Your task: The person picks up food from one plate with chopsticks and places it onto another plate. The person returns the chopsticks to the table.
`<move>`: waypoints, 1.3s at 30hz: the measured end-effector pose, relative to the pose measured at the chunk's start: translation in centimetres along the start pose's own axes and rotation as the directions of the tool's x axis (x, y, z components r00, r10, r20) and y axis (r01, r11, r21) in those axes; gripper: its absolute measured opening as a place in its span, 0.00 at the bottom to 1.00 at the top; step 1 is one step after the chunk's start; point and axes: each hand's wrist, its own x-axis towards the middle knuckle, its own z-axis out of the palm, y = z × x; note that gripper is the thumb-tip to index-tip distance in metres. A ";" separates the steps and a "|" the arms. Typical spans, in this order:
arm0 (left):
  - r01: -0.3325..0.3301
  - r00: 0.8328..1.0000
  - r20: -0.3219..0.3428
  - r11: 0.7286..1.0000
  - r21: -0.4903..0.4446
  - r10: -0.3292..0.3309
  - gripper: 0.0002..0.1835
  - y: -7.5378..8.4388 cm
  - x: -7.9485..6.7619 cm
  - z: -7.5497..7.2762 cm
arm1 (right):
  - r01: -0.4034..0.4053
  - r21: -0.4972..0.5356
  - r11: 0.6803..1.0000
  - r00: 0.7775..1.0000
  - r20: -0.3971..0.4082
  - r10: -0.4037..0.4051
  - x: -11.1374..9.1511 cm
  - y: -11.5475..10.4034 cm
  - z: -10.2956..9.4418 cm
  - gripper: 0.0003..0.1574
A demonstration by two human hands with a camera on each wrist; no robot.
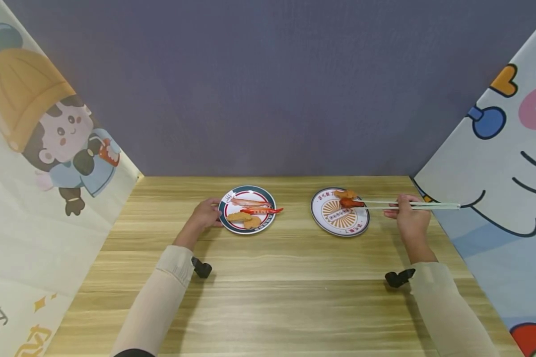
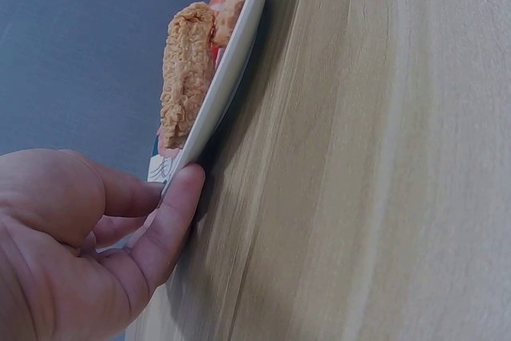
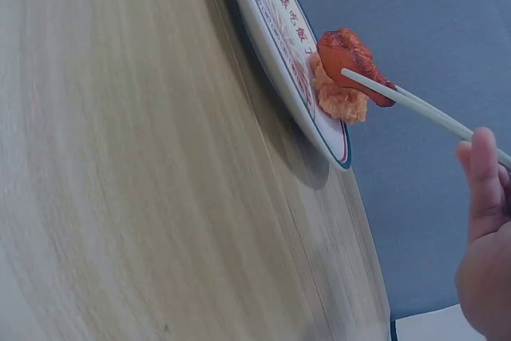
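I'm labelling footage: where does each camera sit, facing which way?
Head: on the head, facing forward and down at the table; left hand and right hand show.
Left wrist: on that wrist, facing the left plate; left fingers show.
Right wrist: likewise, facing the right plate; right fingers show.
Head and right wrist share the chopsticks.

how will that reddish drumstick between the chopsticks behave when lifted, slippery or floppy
The reddish drumstick looks smooth on one side, so it may slip between the thin chopsticks. One end is fatter, so it could swivel or roll. It shows no visible sag, so it is probably fairly stiff.
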 end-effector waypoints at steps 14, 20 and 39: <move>-0.003 1.000 0.005 1.000 0.005 0.003 0.28 0.0 0.1 -0.1 | -0.023 0.053 0.998 1.000 -0.016 0.024 -1.1 0.0 2.9 0.07; -0.004 1.000 0.010 1.000 0.011 0.004 0.28 0.0 0.3 0.0 | -0.064 0.019 0.998 0.998 -0.008 0.064 -1.8 0.2 4.4 0.08; 0.010 1.000 0.018 1.000 0.017 -0.010 0.28 0.0 0.6 -0.1 | -0.094 0.026 0.995 0.995 0.018 0.094 -3.3 2.1 10.7 0.08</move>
